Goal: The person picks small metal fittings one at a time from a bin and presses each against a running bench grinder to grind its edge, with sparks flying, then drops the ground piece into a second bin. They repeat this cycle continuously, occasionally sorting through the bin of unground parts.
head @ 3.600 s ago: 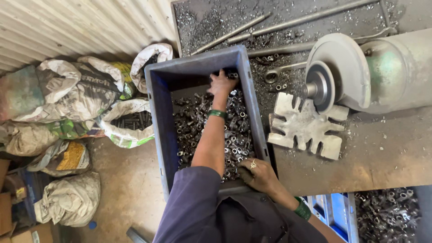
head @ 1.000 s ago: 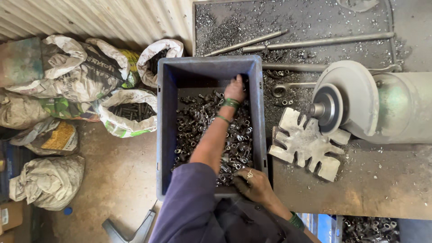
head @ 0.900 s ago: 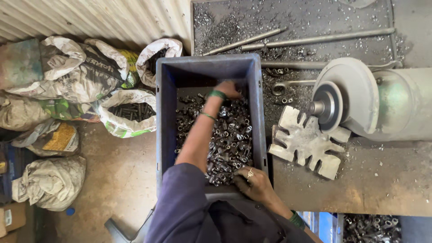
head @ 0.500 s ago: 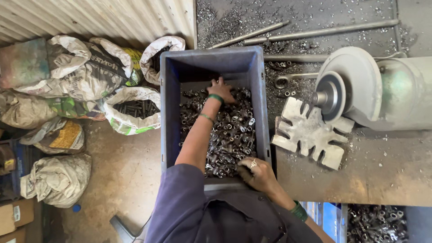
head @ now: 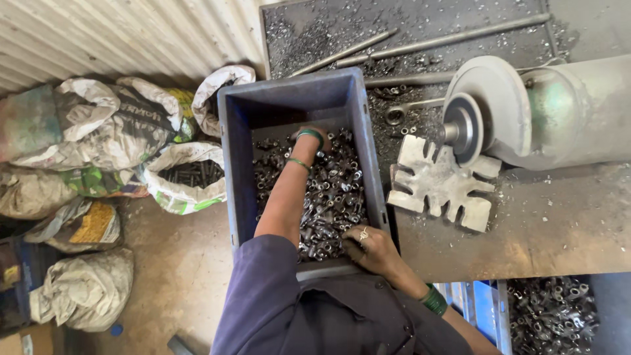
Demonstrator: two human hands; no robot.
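Corrugated metal wall at top left. Dusty concrete floor below, crowded with stuffed woven sacks. Steel tabletop at right, strewn with swarf. Even daylight.

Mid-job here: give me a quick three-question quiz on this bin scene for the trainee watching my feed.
1. True or false: the left hand reaches into the far end of the blue crate, among the small metal parts.
2. Where is the right hand?
A. on the slotted metal plate
B. at the crate's near edge, on the parts
C. on the long rods
3. Fill in: left of the crate, an open white sack holds dark metal ____.

Key: 1 true; 2 B; 3 pieces (their exact kind is too small to tell).
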